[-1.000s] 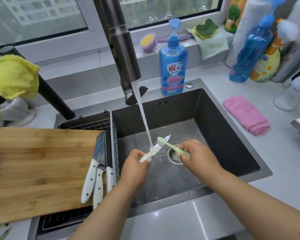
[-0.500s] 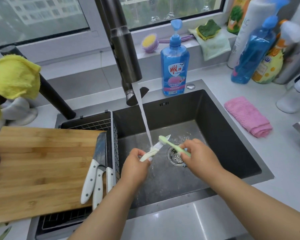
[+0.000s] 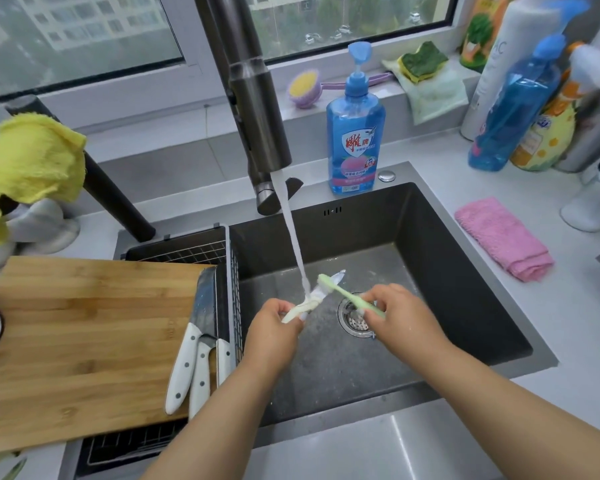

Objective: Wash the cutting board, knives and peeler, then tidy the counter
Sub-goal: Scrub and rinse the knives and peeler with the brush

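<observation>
Barely anything shifting: left hand (image 3: 274,327) still gripping peeler (image 3: 312,299) under faucet (image 3: 257,109) stream, right hand (image 3: 400,317) pinching toothbrush (image 3: 347,294), scrubbing (knives (image 3: 194,368) still waiting).

My left hand (image 3: 274,323) hides most of the peeler (image 3: 312,297) handle; the cutting board (image 3: 84,341) runs off the left edge (bottles (image 3: 520,98) top right are blurred).

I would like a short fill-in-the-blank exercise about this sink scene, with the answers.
1. The left hand holds a small ____ under the water.
2. The right hand scrubs with a green ____.
3. The white-handled knives lie on the wooden ____.
4. The folded cloth right of the sink is ____.

Answers: knife; toothbrush; cutting board; pink
</observation>
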The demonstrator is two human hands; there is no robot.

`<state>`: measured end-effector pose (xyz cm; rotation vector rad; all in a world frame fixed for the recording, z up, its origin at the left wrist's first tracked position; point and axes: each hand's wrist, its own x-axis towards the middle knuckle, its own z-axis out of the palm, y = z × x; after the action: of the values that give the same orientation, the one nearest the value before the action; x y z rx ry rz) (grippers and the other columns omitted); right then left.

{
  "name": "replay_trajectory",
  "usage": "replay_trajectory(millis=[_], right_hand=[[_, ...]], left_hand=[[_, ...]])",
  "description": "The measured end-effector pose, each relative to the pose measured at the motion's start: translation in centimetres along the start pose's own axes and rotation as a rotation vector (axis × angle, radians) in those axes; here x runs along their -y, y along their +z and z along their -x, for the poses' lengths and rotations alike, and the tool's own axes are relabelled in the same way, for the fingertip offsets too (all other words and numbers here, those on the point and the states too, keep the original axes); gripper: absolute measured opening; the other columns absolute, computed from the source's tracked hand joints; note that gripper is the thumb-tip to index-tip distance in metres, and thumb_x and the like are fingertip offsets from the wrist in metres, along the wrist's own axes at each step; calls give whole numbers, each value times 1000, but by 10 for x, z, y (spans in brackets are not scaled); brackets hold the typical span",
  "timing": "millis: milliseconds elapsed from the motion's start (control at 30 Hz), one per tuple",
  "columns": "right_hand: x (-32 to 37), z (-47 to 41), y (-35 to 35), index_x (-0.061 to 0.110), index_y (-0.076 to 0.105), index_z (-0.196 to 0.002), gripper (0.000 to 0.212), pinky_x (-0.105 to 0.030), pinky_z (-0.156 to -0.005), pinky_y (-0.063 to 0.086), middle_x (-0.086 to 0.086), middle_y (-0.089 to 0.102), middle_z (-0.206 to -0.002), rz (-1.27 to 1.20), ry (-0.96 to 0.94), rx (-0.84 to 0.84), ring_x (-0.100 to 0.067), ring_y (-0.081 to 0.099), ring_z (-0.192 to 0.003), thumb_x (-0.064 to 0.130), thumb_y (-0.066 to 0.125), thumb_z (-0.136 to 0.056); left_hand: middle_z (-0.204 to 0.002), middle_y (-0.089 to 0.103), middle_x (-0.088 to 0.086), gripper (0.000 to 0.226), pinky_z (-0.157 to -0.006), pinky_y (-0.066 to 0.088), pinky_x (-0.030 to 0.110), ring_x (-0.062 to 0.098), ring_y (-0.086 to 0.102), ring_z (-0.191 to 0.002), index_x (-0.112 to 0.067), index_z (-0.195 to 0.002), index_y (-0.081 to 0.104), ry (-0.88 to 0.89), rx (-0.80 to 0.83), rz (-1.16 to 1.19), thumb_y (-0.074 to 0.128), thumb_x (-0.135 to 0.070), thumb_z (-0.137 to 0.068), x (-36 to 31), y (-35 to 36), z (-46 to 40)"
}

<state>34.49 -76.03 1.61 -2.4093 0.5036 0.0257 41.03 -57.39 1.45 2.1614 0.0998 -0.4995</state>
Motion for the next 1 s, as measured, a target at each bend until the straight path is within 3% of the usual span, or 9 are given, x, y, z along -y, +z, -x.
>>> replay_trajectory(millis=[167, 300, 533, 667, 867, 1000], right_hand=[[4, 3, -5, 32, 63, -102, 13, -27, -64, 35, 14, 47, -87, -47, -40, -50, -10, 51, -79, 30, 60, -90], [9, 15, 6, 33, 65, -104, 15, -25, -70, 42, 18, 46, -83, -66, -110, 30, -7, 53, -90, 33, 61, -90], [8, 1, -2, 28, 66, -106, 18, -29, -68, 41, 12, 48, -89, -31, -32, -59, -12, 53, -80, 31, 61, -90], [20, 15, 3, 33, 64, -101, 13, -27, -69, 42, 13, 50, -86, -54, -136, 3, -8, 52, -79, 33, 62, -88], [16, -9, -8, 27, 64, -106, 17, -29, -65, 38, 11, 46, -87, 28, -39, -76, -13, 52, -78, 31, 60, -90], [29, 8, -4, 27, 65, -105, 17, -29, -69, 40, 13, 47, -88, 4, -128, -14, -11, 50, -80, 32, 61, -89]], left_hand=[[-74, 67, 12, 39, -60, 42, 32, 20, 51, -53, -8, -82, 65, -158, 37, 100, 45, -36, -99, 4, 1, -7], [-54, 59, 2, 44, -43, 34, 19, 13, 42, -39, -5, -92, 66, -272, 63, 231, 38, -37, -103, -7, -4, -8], [-48, 45, 0, 64, -39, 22, 18, 11, 30, -35, -3, -82, 71, -251, 179, 277, 41, -57, -96, -18, -8, 5], [-49, 45, 1, 79, -40, 21, 19, 12, 28, -37, -1, -83, 73, -287, 197, 313, 27, -65, -96, -17, -16, 0], [-48, 44, 0, 90, -40, 21, 20, 11, 27, -38, -5, -77, 73, -286, 236, 365, 15, -72, -92, -13, -17, -2], [-48, 44, 0, 93, -38, 20, 19, 10, 27, -34, -3, -81, 72, -313, 252, 438, 12, -74, -91, -12, -17, -7]])
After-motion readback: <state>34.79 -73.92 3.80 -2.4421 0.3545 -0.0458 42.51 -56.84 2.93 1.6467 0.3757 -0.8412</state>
